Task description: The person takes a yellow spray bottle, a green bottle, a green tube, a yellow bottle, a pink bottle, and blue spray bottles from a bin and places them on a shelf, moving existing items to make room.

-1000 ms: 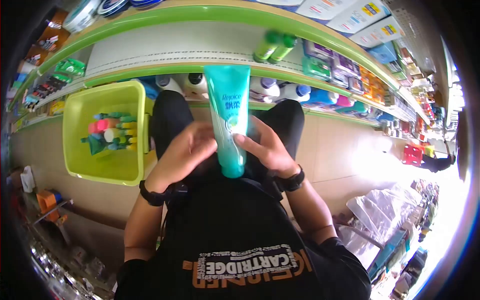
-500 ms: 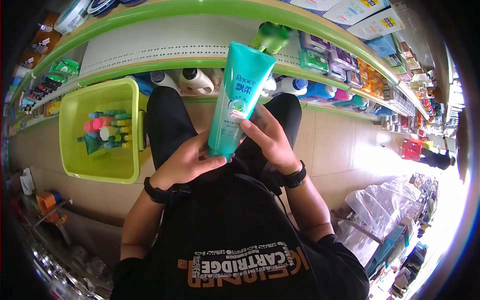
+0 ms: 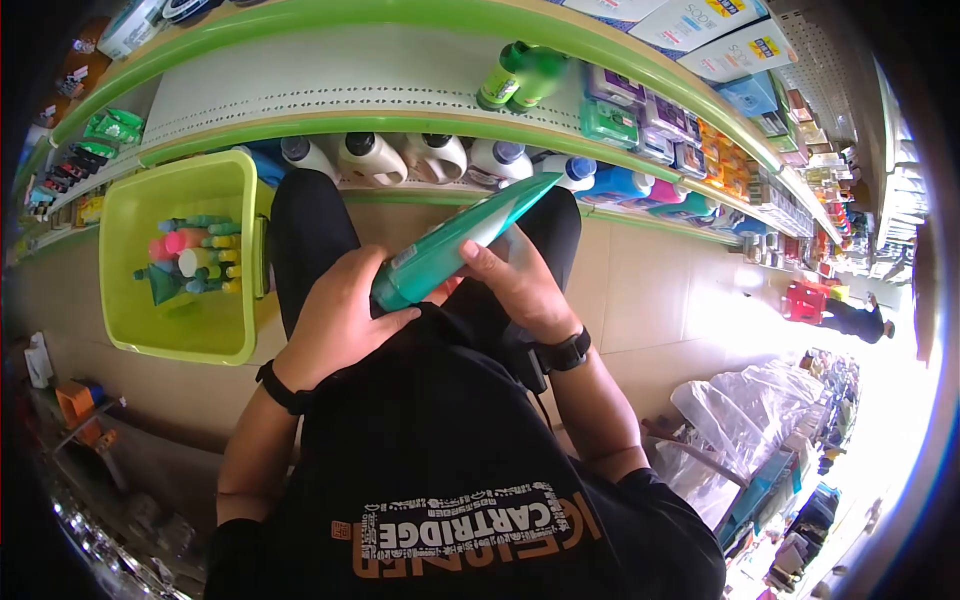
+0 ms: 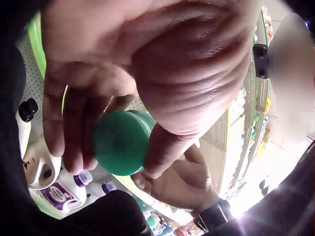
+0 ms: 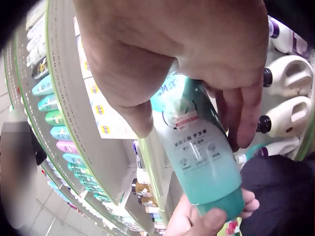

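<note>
In the head view a teal squeeze tube (image 3: 450, 245) is held slanted over the lap, its flat crimped end up and to the right. My left hand (image 3: 335, 310) grips the capped lower end, with thumb and fingers around the green cap (image 4: 120, 142) in the left wrist view. Higher up the body, my right hand (image 3: 522, 288) holds the tube between thumb and fingers. The right wrist view shows printed text on the tube's pale face, and the left thumb (image 5: 214, 219) against the cap.
A yellow-green basket (image 3: 215, 325) with several small bottles stands left of the knees. On the shelf (image 3: 330, 85) ahead are two green bottles (image 3: 505, 75) and small boxes. White jugs (image 3: 372, 160) line the level below. Clear plastic sheeting (image 3: 745, 410) lies at the right.
The tube has turned from upright with its label facing the camera to a rightward slant, seen nearly edge-on. My left hand has moved onto its capped end.
</note>
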